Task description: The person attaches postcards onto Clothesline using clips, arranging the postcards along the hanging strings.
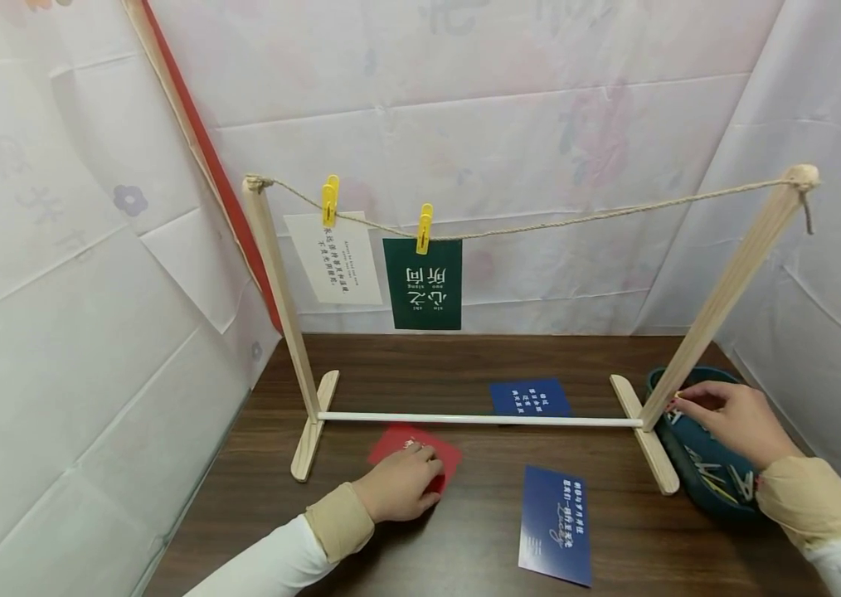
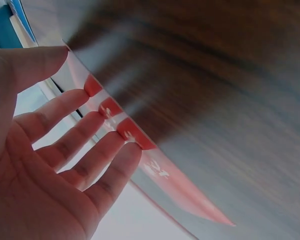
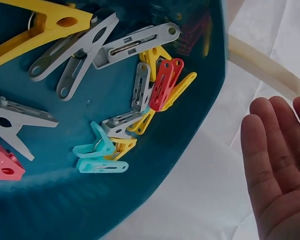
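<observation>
A red card (image 1: 393,445) lies flat on the dark wooden table (image 1: 465,514) in front of a small wooden drying rack (image 1: 282,298). My left hand (image 1: 420,468) rests on it with straight fingers. In the left wrist view, the fingertips (image 2: 117,127) touch the red card (image 2: 170,175) along its edge. My right hand (image 1: 692,405) hovers over a teal bowl (image 1: 704,485) at the rack's right foot. In the right wrist view, that hand (image 3: 275,135) is flat and holds nothing, beside the bowl (image 3: 155,175), which holds several clothespins (image 3: 162,85).
Twine (image 1: 577,220) runs between the rack's posts. Yellow pegs (image 1: 424,228) hold a white card (image 1: 336,259) and a green card (image 1: 423,286) on it. Two blue cards (image 1: 530,398) (image 1: 557,524) lie on the table. White sheeting walls surround the table closely.
</observation>
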{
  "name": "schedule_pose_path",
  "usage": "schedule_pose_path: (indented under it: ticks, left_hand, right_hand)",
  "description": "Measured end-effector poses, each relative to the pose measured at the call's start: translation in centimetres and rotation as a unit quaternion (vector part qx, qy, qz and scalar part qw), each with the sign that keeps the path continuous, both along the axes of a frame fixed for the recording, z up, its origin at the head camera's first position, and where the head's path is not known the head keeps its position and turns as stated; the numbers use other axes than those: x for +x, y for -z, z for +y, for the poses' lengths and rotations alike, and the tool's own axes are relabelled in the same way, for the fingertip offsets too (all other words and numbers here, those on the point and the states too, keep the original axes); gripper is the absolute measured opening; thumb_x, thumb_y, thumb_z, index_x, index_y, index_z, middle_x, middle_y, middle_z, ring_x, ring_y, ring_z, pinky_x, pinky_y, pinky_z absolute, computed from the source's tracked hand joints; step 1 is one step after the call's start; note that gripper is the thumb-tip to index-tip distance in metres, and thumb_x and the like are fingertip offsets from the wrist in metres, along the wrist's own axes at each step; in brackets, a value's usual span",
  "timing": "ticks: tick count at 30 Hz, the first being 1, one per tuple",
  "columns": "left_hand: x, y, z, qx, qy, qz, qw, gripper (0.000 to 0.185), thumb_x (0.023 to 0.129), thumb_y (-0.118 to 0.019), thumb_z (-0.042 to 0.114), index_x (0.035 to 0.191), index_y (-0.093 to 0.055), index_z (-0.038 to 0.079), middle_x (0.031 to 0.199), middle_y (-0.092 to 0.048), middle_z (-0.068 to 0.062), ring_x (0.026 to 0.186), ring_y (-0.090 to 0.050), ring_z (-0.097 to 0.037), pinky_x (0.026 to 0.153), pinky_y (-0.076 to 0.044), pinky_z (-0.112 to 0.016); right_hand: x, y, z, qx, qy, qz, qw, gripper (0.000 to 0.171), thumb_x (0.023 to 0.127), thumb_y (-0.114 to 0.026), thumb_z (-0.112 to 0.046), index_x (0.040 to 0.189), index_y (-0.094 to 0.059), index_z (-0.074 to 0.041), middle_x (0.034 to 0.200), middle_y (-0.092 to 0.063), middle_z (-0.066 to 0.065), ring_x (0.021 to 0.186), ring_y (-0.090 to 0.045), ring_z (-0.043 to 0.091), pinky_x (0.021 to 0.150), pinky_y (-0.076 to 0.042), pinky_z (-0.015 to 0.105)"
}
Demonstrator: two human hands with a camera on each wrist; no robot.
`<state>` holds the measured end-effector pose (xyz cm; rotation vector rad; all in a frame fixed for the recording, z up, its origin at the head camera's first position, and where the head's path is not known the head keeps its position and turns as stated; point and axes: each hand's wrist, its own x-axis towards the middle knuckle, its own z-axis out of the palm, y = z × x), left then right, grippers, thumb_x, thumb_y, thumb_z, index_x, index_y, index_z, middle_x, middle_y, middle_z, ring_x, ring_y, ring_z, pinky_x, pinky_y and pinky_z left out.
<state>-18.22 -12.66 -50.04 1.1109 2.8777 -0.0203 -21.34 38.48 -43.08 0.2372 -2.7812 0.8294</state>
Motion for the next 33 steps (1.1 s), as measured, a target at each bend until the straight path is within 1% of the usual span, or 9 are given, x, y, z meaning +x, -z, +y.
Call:
schedule_pose_path:
  ticks: [5,8,12,16,18,21,25,30,33]
  left_hand:
    - [0.7,-0.2,0.6,-0.015,0.020,-0.004,0.9997,0.031,0.097,-0.081,0.038,0.120,-0.076,0.019,0.118,-0.071,0.000,0.112,-0.066,-0.019,0.105,-0.058,-0.038]
    - [0.5,-0.3,0.7,-0.013,0.031,-0.007,0.9994,0.032,0.097,-0.081,0.039,0.121,-0.076,0.019,0.118,-0.070,0.001,0.110,-0.065,-0.017,0.103,-0.058,-0.036]
    - [-0.4,-0.6,0.4,0.009,0.035,-0.009,0.9993,0.038,0.096,-0.082,0.037,0.126,-0.074,0.016,0.123,-0.070,-0.001,0.112,-0.065,-0.018,0.100,-0.057,-0.032]
    - [-1.9,-0.9,-0.4,0.027,0.028,-0.016,0.9991,0.051,0.096,-0.081,0.039,0.137,-0.068,0.012,0.134,-0.070,-0.003,0.126,-0.065,-0.021,0.110,-0.055,-0.034]
    - [-2.6,-1.0,-0.8,0.028,0.028,-0.033,0.9987,0.061,0.093,-0.082,0.043,0.142,-0.065,0.010,0.140,-0.069,-0.004,0.133,-0.063,-0.022,0.115,-0.053,-0.036]
    - [-3.5,-1.2,-1.2,0.017,0.034,-0.064,0.9972,0.080,0.087,-0.087,0.051,0.150,-0.060,0.010,0.150,-0.065,-0.005,0.142,-0.059,-0.021,0.120,-0.049,-0.035]
    - [-4.2,-1.4,-1.3,-0.007,0.046,-0.092,0.9946,0.101,0.076,-0.095,0.056,0.155,-0.055,0.009,0.155,-0.061,-0.005,0.148,-0.054,-0.022,0.124,-0.044,-0.034]
    - [-4.4,-1.7,-0.9,-0.043,0.048,-0.102,0.9927,0.108,0.070,-0.099,0.055,0.158,-0.052,0.012,0.160,-0.057,-0.004,0.152,-0.050,-0.023,0.127,-0.041,-0.034]
    - [-4.4,-1.9,-0.6,-0.058,0.045,-0.099,0.9924,0.110,0.069,-0.100,0.054,0.159,-0.052,0.013,0.161,-0.056,-0.003,0.151,-0.050,-0.022,0.127,-0.040,-0.035]
  right_hand:
    - [0.0,0.3,0.4,0.002,0.001,-0.002,1.000,0.023,0.101,-0.079,-0.019,0.106,-0.081,0.003,0.092,-0.081,0.013,0.072,-0.058,-0.010,0.060,-0.051,0.023]
    - [0.0,0.3,0.6,0.004,0.004,-0.006,1.000,0.024,0.102,-0.078,-0.019,0.106,-0.081,0.004,0.092,-0.080,0.013,0.071,-0.057,-0.008,0.059,-0.050,0.024]
    - [-0.2,0.1,0.9,0.011,0.013,-0.014,1.000,0.027,0.103,-0.076,-0.020,0.108,-0.079,0.006,0.091,-0.079,0.014,0.069,-0.057,-0.002,0.057,-0.049,0.026]
    - [-0.5,-0.3,1.4,0.019,0.019,-0.017,0.999,0.029,0.103,-0.075,-0.022,0.110,-0.078,0.007,0.091,-0.078,0.015,0.070,-0.060,0.004,0.058,-0.049,0.027]
    - [-0.6,-0.5,1.6,0.021,0.018,-0.019,0.999,0.030,0.103,-0.076,-0.022,0.110,-0.078,0.007,0.091,-0.078,0.017,0.073,-0.062,0.007,0.059,-0.049,0.027]
    - [-0.9,-0.7,2.0,0.028,0.017,-0.021,0.999,0.030,0.102,-0.077,-0.021,0.110,-0.077,0.008,0.092,-0.078,0.018,0.075,-0.064,0.012,0.060,-0.049,0.027]
    - [-1.4,-0.9,2.2,0.037,0.009,-0.035,0.999,0.030,0.100,-0.077,-0.018,0.111,-0.075,0.009,0.094,-0.078,0.020,0.078,-0.067,0.018,0.062,-0.051,0.027]
    - [-2.0,-1.0,2.7,0.055,0.000,-0.072,0.996,0.036,0.097,-0.078,-0.016,0.115,-0.072,0.014,0.096,-0.077,0.024,0.081,-0.070,0.026,0.066,-0.055,0.034]
    - [-2.4,-1.1,3.0,0.072,-0.003,-0.104,0.992,0.042,0.096,-0.079,-0.017,0.118,-0.069,0.017,0.100,-0.074,0.029,0.086,-0.070,0.036,0.071,-0.060,0.048]
